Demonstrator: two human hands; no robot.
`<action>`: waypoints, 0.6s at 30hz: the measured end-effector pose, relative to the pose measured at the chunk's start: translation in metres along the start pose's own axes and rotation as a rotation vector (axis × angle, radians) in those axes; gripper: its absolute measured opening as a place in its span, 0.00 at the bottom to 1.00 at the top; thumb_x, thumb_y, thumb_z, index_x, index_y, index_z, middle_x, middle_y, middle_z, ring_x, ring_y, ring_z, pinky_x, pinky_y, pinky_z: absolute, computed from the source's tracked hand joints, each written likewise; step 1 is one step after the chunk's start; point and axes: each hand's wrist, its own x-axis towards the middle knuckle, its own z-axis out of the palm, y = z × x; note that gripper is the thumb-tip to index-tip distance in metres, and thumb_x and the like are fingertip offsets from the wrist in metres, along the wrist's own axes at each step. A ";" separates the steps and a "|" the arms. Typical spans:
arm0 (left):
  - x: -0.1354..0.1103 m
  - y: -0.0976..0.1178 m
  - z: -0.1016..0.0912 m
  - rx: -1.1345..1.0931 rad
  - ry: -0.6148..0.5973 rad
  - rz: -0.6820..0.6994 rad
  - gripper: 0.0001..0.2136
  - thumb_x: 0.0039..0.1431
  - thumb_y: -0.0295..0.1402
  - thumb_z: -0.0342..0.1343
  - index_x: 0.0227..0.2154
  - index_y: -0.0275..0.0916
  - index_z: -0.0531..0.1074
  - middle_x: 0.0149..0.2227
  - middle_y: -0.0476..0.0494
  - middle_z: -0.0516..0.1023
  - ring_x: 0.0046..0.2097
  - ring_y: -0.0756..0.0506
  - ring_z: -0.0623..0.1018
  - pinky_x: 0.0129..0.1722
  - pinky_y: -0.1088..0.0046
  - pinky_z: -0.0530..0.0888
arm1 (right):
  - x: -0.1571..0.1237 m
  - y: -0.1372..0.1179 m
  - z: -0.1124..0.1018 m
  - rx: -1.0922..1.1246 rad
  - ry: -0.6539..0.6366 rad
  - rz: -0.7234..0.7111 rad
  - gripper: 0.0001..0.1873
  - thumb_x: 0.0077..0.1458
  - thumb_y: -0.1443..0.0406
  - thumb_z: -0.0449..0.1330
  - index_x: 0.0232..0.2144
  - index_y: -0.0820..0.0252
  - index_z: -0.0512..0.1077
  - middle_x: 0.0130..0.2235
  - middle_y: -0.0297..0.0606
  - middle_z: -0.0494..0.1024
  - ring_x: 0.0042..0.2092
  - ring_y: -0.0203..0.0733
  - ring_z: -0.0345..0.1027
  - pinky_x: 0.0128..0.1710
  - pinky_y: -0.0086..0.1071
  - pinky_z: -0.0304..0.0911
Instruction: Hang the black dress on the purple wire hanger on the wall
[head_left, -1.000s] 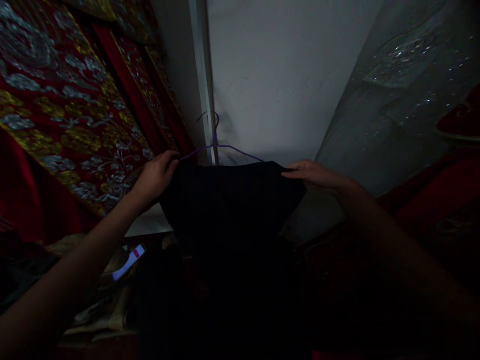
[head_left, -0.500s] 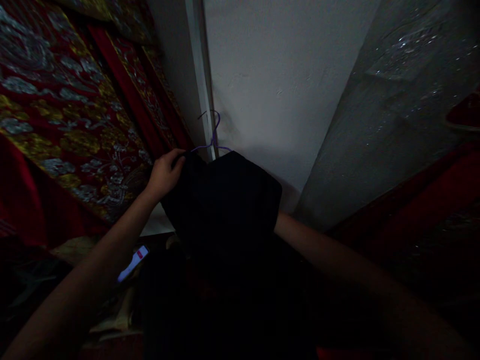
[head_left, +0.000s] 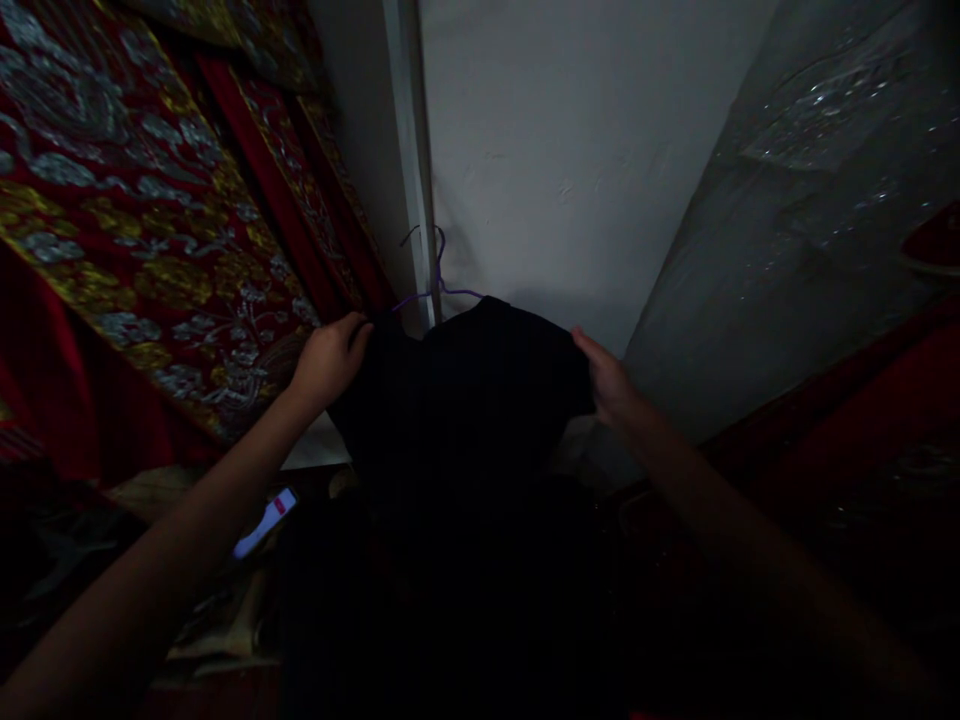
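Observation:
A black garment (head_left: 465,400) hangs on a thin purple wire hanger (head_left: 437,285) hooked against a white vertical strip (head_left: 411,160) on the wall. My left hand (head_left: 328,358) is closed on the garment's left shoulder edge. On the other side, my right hand (head_left: 607,382) grips the right shoulder edge, thumb on top. The lower part of the garment is lost in darkness.
Red fabrics with gold and silver embroidery (head_left: 135,220) hang at the left. A grey sequinned cloth (head_left: 795,200) hangs at the right, with dark red cloth (head_left: 847,400) below it. A white tag with a red mark (head_left: 264,520) lies among papers at lower left.
My right hand, hidden behind the garment half a second ago, has come back out to the right shoulder edge. The left hand has stayed on the left shoulder.

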 end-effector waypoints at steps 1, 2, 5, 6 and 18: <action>0.003 0.001 0.000 -0.025 0.031 0.009 0.15 0.68 0.38 0.46 0.42 0.37 0.75 0.38 0.38 0.81 0.39 0.39 0.80 0.41 0.66 0.73 | 0.004 -0.005 -0.003 0.002 -0.021 -0.014 0.23 0.52 0.43 0.63 0.29 0.56 0.76 0.30 0.39 0.80 0.40 0.50 0.76 0.41 0.42 0.71; 0.006 0.003 -0.001 -0.053 0.072 0.021 0.14 0.68 0.38 0.47 0.43 0.37 0.76 0.40 0.38 0.81 0.41 0.39 0.80 0.43 0.65 0.73 | 0.007 -0.012 -0.005 -0.012 -0.015 -0.051 0.22 0.49 0.44 0.66 0.29 0.57 0.76 0.29 0.37 0.78 0.39 0.49 0.75 0.40 0.41 0.70; 0.015 0.014 -0.010 -0.134 0.213 0.074 0.12 0.67 0.36 0.50 0.44 0.39 0.75 0.46 0.39 0.80 0.48 0.40 0.78 0.51 0.63 0.72 | 0.004 -0.032 -0.006 -0.068 0.151 -0.207 0.22 0.50 0.45 0.65 0.28 0.58 0.74 0.27 0.35 0.73 0.35 0.45 0.70 0.35 0.36 0.66; 0.017 0.020 -0.015 -0.169 0.256 0.091 0.11 0.66 0.36 0.51 0.45 0.40 0.75 0.48 0.39 0.78 0.51 0.39 0.76 0.54 0.61 0.71 | -0.002 -0.038 -0.004 -0.067 0.223 -0.239 0.22 0.52 0.45 0.63 0.28 0.58 0.73 0.27 0.34 0.72 0.34 0.44 0.69 0.33 0.35 0.65; -0.064 0.093 -0.074 -1.516 -0.488 -0.758 0.11 0.65 0.38 0.55 0.41 0.36 0.76 0.28 0.47 0.72 0.28 0.50 0.74 0.29 0.75 0.75 | -0.140 -0.054 0.057 -0.620 -1.065 -0.679 0.25 0.61 0.43 0.55 0.34 0.58 0.75 0.29 0.36 0.77 0.28 0.38 0.70 0.26 0.30 0.59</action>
